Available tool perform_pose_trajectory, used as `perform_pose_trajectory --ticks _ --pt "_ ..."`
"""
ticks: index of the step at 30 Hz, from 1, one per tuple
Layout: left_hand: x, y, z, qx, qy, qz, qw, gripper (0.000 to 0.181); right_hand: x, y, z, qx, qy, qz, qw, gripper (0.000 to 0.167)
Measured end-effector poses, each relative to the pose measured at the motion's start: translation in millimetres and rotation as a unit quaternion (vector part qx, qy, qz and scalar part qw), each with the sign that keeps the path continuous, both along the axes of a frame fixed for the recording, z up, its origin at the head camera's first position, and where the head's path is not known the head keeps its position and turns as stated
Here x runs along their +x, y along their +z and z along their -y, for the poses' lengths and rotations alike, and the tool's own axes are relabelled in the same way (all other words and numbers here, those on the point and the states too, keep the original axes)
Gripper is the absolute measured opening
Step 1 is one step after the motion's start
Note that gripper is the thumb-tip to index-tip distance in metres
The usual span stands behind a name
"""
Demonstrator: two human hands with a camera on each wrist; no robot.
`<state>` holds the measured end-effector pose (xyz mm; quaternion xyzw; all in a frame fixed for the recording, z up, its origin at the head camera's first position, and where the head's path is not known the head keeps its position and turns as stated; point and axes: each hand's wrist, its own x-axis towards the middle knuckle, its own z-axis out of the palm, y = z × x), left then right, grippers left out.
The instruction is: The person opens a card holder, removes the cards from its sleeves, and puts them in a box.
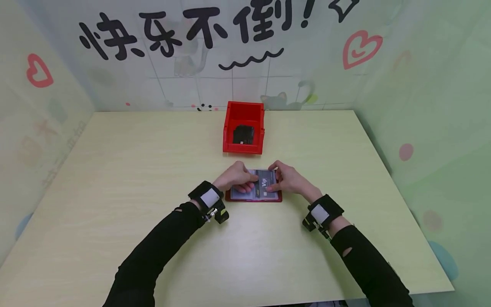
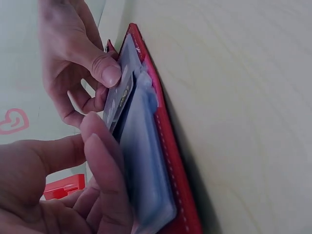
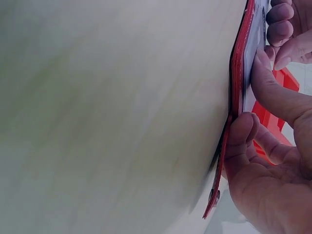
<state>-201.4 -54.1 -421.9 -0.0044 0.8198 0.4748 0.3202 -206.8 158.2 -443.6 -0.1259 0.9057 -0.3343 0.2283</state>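
A red card holder point(image 1: 228, 197) with clear plastic sleeves point(image 2: 146, 170) lies opened out on the table. On its right part sits a grey card point(image 1: 264, 184) marked "Vip", its left edge raised off the sleeves in the left wrist view. My left hand point(image 1: 238, 177) has its thumb and forefinger at that raised edge and seems to pinch the card; the exact contact is partly hidden. With the thumb on the card's face and the other fingers at the holder's edge, my right hand point(image 1: 289, 178) grips the card holder. A snap strap point(image 3: 217, 185) sticks out beside the right fingers.
Behind the hands stands a red bin point(image 1: 243, 148) holding a black item point(image 1: 243, 134) of unclear kind. The pale wooden table point(image 1: 126, 170) meets printed wall panels point(image 1: 184, 89) at the back and sides.
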Motion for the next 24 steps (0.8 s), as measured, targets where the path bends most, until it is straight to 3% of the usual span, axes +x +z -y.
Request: perform_pose_trajectory --ticks 6,14,24 --pt "1.3 -5.1 0.4 0.007 0.01 0.0 0.9999 0.025 -0.3 -0.3 -1 -0.004 0.003 0.007 1.0 0.064" --pt "-2.7 -8.0 4.1 0.006 0.0 -0.005 1.0 0.023 -0.7 2.3 -1 -0.002 0.008 0.001 1.0 0.063" --pt "-11.5 -5.3 27.4 0.001 0.003 0.043 0.9991 0.027 -0.5 1.3 -1 -0.001 0.011 -0.004 0.9999 0.061"
